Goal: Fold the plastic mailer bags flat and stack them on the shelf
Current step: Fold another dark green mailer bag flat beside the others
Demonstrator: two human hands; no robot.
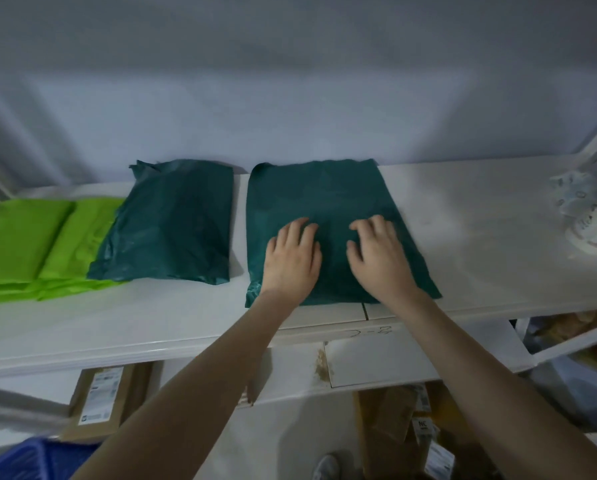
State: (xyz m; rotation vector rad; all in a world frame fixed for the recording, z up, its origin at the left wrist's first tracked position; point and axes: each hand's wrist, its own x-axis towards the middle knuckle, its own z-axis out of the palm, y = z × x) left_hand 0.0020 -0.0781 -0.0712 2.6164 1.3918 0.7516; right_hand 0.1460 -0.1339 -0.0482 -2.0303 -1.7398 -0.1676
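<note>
1. Nearest the camera, under the shelf, lie a blue crate (30, 460), brown cardboard parcels (103, 396) with printed labels, and more labelled boxes (399, 419) to the right.
2. Two bare forearms reach up over the front edge of the white shelf (117, 327).
3. The left hand (292, 252) lies palm down on a dark green mailer bag (321, 188), fingers spread and lightly bent, pressing the plastic without gripping it.
4. The right hand (376, 254) presses the same bag just beside the left, fingers likewise released, holding nothing.
5. That bag lies flat on the shelf, its near edge close to the shelf's front.
6. To its left, just apart, sits a second dark green mailer bag (172, 220), puffier and creased.
7. It overlaps lime green mailer bags (30, 244) farther left.
8. At the far right rests a crumpled white patterned bag (582, 209).
9. Behind everything is a pale wall (290, 98).
</note>
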